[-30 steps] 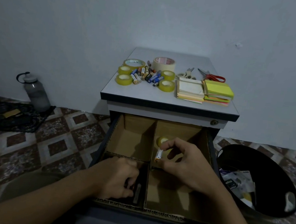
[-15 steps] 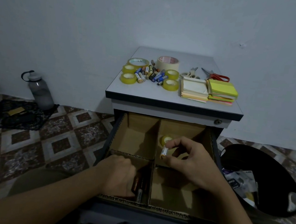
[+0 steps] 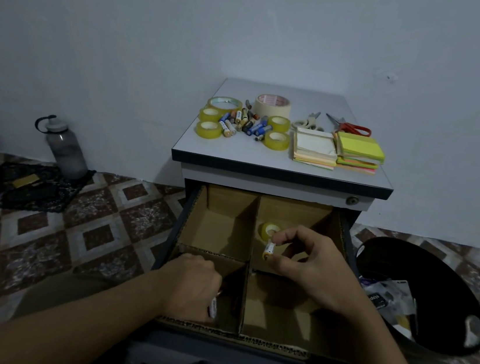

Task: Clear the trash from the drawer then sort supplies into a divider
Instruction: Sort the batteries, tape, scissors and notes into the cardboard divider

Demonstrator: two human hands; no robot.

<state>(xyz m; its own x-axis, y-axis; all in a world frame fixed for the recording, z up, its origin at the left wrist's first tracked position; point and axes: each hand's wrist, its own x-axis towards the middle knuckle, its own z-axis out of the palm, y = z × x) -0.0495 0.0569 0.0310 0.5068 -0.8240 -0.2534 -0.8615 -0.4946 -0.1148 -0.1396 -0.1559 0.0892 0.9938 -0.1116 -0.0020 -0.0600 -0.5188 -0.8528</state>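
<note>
Drawer (image 3: 180, 229) is pulled out w/ a cardboard divider (image 3: 217, 227) inside: 4 boxes. R hand (image 3: 316, 265) hangs over the far-right box. Its thumb & pointer finger pinch 1 white-and-orange battery (image 3: 268, 249); the other fingers are loosely bent. L hand (image 3: 191, 285) is down in the near-left box, fingers curled round 1 white battery (image 3: 213, 308). Too dark there to count more. 1 yellow tape roll (image 3: 269, 231) sits in the far-right box.

On the cabinet top (image 3: 265, 162): 4 small yellow rolls (image 3: 209, 129), 1 big clear roll (image 3: 224, 104), 1 masking tape roll (image 3: 272, 104), 2 scissors (image 3: 349, 126), 2 sticky-note stacks (image 3: 315, 147) & a battery pile (image 3: 245, 123), too bunched to count. 1 black bin (image 3: 441, 269) w/ trash stands at the right. 1 water bottle (image 3: 64, 149) stands on the floor at the left.

Vs 1 s ago: R hand has the same pinch over the same spot. L hand's white battery shows now; it didn't before.
</note>
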